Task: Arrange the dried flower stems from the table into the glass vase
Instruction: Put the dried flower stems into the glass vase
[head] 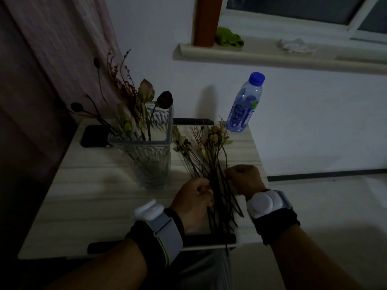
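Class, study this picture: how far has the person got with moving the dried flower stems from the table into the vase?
Partly done. Several dried stems, including a dark rose, already stand in the clear square glass vase. In hand: the left hand and right hand both grip the loose bundle of dried stems lying on the pale striped table. Left: that whole bundle.

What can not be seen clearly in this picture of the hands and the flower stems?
- Head view: fingertips of the left hand and the right hand are hidden by the stems and the hands' own backs.
- Stem bottoms inside the vase: blurred by patterned glass and dim light.
- Bottle label: too small to read.
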The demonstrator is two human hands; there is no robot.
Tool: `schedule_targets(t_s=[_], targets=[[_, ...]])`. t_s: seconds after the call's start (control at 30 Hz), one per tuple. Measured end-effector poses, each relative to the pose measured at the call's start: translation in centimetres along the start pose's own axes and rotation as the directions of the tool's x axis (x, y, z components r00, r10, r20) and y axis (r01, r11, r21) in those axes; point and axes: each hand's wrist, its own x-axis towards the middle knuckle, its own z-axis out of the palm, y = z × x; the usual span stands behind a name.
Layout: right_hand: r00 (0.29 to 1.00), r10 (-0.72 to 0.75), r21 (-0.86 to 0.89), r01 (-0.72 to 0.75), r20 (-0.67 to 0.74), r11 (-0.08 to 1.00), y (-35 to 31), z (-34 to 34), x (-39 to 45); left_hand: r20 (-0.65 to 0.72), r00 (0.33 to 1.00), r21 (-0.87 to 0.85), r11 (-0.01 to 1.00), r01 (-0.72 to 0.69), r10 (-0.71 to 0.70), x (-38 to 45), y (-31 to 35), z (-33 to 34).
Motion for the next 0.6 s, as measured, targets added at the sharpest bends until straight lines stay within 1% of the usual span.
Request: schedule_targets(t_s=[0.07, 0.23, 0.4, 0.6], targets=[[1.0, -0.023, 0.01, 0.023, -0.003, 1.0, 0.2, -0.4, -0.2, 0.004, 1.0, -0.003, 1.0, -0.005, 0.005, 0.2, 0.3, 0.0], [0.989, -0.15, -0.052, 0.15, 0.004, 0.987, 0.9, -0.6, -1.0, 0.014, 1.0, -0.009, 1.0, -0.001, 0.001, 0.5, 0.7, 0.3], [0.989, -0.148, -0.023, 0.147, -0.025, 0.989, 1.1, -0.2, -0.1, 0.01, 1.0, -0.018, 1.0, -0.004, 0.004, 0.4, 0.7, 0.7], [0.982, -0.187, 0.048, 0.189, -0.035, 0.981, 0.5, -0.4, 0.0, 0.007, 1.0, -0.021, 1.0, 0.014, -0.014, 0.2, 1.0, 0.7]])
